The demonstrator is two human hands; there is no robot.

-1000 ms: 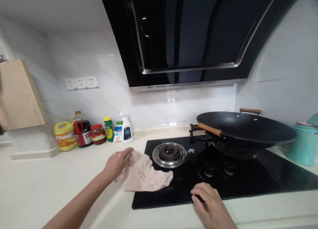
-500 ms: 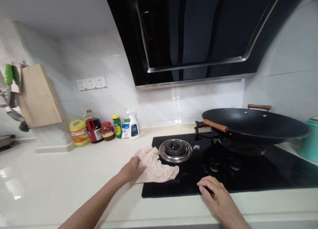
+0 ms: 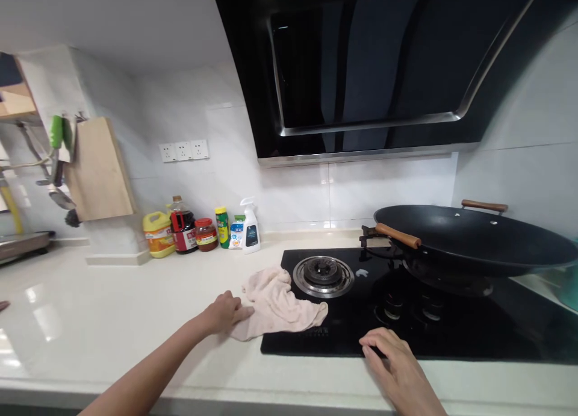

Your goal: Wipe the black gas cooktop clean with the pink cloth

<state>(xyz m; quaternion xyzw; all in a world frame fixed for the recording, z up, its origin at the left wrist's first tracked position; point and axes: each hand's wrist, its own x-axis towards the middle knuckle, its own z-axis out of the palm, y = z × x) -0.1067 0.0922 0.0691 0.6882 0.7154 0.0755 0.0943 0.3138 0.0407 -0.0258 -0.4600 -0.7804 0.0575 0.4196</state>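
A pale pink cloth (image 3: 280,304) lies crumpled, partly on the white counter and partly over the left corner of the black gas hob (image 3: 343,338). My left hand (image 3: 226,312) is closed on the cloth's left edge; its fingertips are partly hidden. Beside the cloth sits the bare left burner (image 3: 323,276), with a small whitish scrap (image 3: 362,273) to its right. At the hob's front edge rests my right hand (image 3: 395,365), fingers loosely bent, thumb a little apart, holding nothing.
A large black wok (image 3: 469,235) with wooden handles stands on the right burner. Along the back wall are a yellow jug (image 3: 159,235), a dark sauce bottle (image 3: 183,229), a red-lidded jar (image 3: 206,235) and a spray bottle (image 3: 251,229). The range hood (image 3: 361,73) hangs low overhead.
My left hand has moved left and slightly toward me, drawing the cloth's near left corner further onto the counter. My right hand stays at the hob's edge. The view has turned left.
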